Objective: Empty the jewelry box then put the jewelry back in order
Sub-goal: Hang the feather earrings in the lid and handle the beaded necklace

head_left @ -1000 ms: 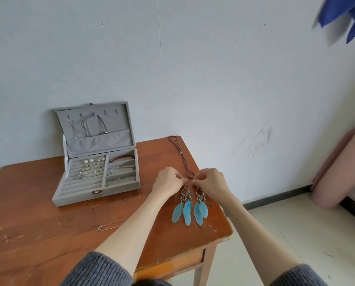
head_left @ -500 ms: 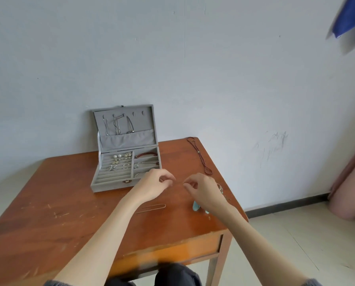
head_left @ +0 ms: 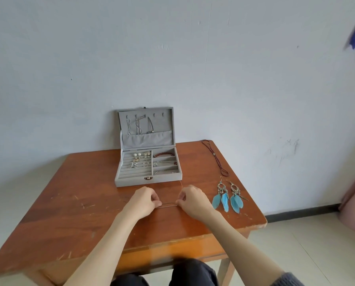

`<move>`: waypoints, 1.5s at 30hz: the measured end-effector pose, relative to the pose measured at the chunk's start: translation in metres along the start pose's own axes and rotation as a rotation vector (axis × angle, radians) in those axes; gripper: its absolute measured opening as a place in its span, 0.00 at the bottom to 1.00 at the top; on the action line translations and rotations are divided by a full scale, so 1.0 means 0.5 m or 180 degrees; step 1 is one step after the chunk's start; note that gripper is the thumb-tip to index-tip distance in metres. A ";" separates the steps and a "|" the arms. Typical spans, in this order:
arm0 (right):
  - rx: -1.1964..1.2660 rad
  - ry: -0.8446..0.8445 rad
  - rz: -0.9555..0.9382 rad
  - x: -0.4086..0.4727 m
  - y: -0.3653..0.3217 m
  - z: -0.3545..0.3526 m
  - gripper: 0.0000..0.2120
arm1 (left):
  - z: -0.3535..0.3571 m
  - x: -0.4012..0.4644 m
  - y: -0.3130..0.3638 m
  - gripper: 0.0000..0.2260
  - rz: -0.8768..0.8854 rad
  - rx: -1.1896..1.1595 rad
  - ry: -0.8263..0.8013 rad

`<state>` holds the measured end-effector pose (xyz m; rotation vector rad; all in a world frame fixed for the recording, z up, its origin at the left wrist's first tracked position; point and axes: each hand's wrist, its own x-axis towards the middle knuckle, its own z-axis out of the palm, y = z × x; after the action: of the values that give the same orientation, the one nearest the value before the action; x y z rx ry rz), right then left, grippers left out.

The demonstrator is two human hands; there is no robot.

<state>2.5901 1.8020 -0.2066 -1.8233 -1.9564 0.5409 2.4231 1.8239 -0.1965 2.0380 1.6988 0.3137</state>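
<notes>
Left hand: now pinching thin chain's left end.
Right hand: pinching its right end.
Feather earrings: released, lying lower right on table.

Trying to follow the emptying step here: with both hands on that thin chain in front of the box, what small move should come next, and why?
Probably let go: the left hand and right hand pinch the thin chain stretched flat on the table. The jewelry box still holds pieces to take out.
</notes>
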 end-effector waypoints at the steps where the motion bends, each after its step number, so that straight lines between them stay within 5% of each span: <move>1: -0.0012 -0.0041 0.0010 0.001 0.000 -0.001 0.07 | 0.002 0.000 0.001 0.04 0.0038 0.0110 -0.0031; 5: -0.0187 -0.0160 -0.0071 -0.001 0.003 0.001 0.09 | 0.007 -0.008 0.005 0.05 0.0312 0.0448 -0.0037; 8: -0.0067 -0.0185 -0.0083 -0.008 0.007 -0.002 0.09 | -0.005 -0.015 0.019 0.06 0.0419 0.0004 0.0107; 15: 0.3088 -0.0157 0.0490 -0.039 0.023 -0.084 0.09 | -0.046 0.006 0.088 0.04 0.0534 -0.1666 0.0000; 19: 0.3603 -0.0253 0.0649 -0.056 0.055 -0.121 0.06 | -0.043 0.037 0.115 0.03 0.0698 -0.0964 -0.0274; 27: 0.2905 0.0424 0.1057 -0.054 0.125 -0.156 0.03 | -0.029 0.119 0.219 0.09 0.1136 0.0468 -0.0319; 35: 0.2604 0.1412 0.1463 0.038 0.159 -0.159 0.03 | -0.010 0.255 0.266 0.08 0.1053 0.0453 -0.0241; 45: 0.1071 0.1234 0.1351 0.179 0.197 -0.138 0.11 | 0.051 0.430 0.257 0.05 0.0981 0.0164 0.0023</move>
<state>2.7047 1.8983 -0.1990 -1.9458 -1.1563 0.5515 2.5910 2.0113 -0.1816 2.3404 1.4067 0.3800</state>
